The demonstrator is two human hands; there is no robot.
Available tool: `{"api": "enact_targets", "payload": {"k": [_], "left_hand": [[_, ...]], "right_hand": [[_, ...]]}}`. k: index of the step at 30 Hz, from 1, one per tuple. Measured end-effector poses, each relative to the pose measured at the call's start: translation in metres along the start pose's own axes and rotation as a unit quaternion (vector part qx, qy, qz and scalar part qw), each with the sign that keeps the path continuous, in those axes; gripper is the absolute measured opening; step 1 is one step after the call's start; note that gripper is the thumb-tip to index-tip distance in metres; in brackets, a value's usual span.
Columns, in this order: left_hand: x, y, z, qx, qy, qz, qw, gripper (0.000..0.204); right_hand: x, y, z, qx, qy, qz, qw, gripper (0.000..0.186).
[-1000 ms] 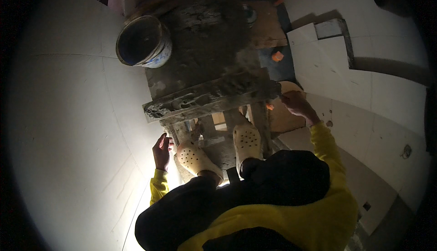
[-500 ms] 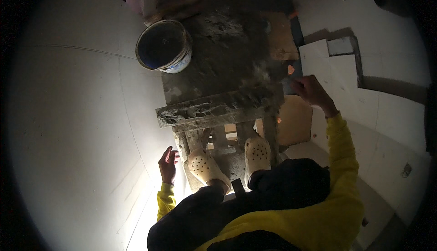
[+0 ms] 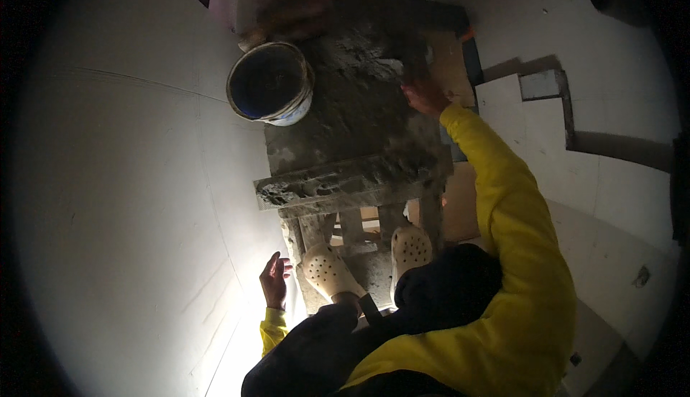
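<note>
Head view: beside the wall [image 3: 144, 181] hangs the left hand [image 3: 274, 282], fingers curled loosely apart. A bucket [image 3: 293, 113] stands on the smeared board [image 3: 345, 134], beyond 2 clogs [image 3: 327, 271]. The right hand [image 3: 425, 98] is at the board's right side; its grip cannot be told.

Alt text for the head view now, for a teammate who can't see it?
The person's right hand reaches over a dark, smeared board; whether it grips anything is too dim to tell. The left hand hangs open beside a pale wall. A bucket stands at the board's left; the person wears perforated clogs.
</note>
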State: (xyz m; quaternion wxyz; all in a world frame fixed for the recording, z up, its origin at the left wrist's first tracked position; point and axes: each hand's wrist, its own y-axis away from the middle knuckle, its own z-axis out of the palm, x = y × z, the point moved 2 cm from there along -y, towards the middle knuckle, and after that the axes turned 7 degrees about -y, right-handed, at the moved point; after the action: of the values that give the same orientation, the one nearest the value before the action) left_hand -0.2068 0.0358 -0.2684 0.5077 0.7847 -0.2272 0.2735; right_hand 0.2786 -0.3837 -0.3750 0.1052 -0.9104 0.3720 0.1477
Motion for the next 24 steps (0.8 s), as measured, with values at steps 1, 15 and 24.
{"api": "enact_targets", "payload": {"k": [1,15,24], "left_hand": [[-0.003,-0.001,-0.001,0.000,0.008,0.001,1.000,0.047],[0.012,-0.020,0.008,-0.018,-0.022,0.028,0.999,0.044],[0.028,-0.037,0.037,-0.078,-0.061,0.052,0.994,0.042]], "right_hand": [[-0.002,0.003,0.001,-0.026,-0.047,0.028,0.998,0.017],[-0.133,0.176,-0.099,-0.005,-0.375,0.260,0.890,0.017],[-0.132,0.289,-0.089,0.034,0.019,0.138,0.990,0.045]]}}
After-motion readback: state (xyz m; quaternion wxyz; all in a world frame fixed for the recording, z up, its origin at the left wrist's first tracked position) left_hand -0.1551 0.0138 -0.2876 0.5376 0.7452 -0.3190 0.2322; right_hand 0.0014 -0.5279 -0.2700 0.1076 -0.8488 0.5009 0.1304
